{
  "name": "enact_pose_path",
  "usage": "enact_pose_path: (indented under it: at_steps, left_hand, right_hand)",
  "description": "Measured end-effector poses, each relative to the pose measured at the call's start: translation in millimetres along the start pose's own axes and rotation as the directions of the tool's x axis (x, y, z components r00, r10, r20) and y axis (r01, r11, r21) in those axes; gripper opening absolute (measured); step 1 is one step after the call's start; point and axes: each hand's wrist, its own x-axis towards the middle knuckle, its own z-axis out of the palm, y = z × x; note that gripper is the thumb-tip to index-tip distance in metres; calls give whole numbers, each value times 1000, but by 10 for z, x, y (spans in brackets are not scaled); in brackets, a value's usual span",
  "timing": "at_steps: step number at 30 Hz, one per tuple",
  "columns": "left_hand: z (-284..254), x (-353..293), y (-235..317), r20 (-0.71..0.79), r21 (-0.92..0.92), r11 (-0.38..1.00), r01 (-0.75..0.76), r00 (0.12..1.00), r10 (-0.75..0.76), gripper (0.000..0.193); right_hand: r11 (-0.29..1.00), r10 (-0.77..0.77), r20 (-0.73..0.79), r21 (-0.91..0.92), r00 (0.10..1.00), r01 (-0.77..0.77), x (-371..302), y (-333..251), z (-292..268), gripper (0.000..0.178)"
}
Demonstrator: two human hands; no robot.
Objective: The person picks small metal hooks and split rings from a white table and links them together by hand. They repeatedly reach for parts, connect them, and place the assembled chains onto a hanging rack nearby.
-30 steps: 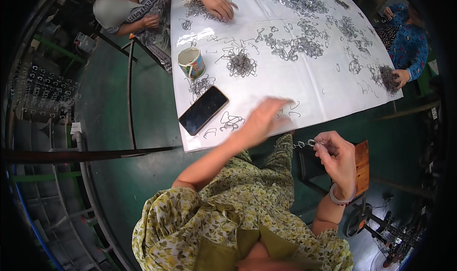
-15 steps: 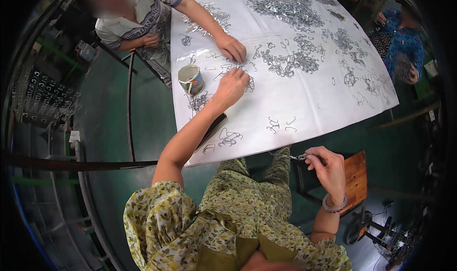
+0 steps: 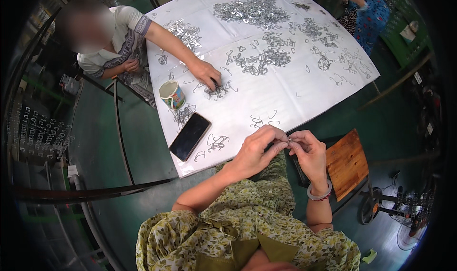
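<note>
Left hand [image 3: 254,149] back from table's far side, now pinched w/ right hand [image 3: 307,152] on small bent silver wire hook [image 3: 288,140] over lap; joining step, next needs fine fingertip alignment.

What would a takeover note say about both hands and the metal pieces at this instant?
Left hand and right hand meet just off the near table edge, fingertips pinching one small metal hook between them. Loose wire hooks lie on the white table cover beside a black phone; a bigger heap sits farther in. A co-worker's hand rests on another cluster. Most hooks remain in piles.
</note>
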Motion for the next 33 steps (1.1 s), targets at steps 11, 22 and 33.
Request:
enact_pose_path:
  at_steps: [11, 22, 33]
  left_hand:
    - [216, 51, -207, -135, 15, 998, -58, 989, 60, 17]
    - [143, 120, -605, 7, -251, 968, 11, 1000, -9, 11]
    - [317, 100, -1015, 111, -465, 885, 9, 993, 48, 14]
  right_hand:
    - [996, -69, -4, -56, 998, 68, 17, -20, -17, 13]
    - [863, -252, -23, -458, 967, 214, 1822, 945, -517, 47]
    - [499, -174, 14, -860, 985, 101, 4786, 2457, -71, 49]
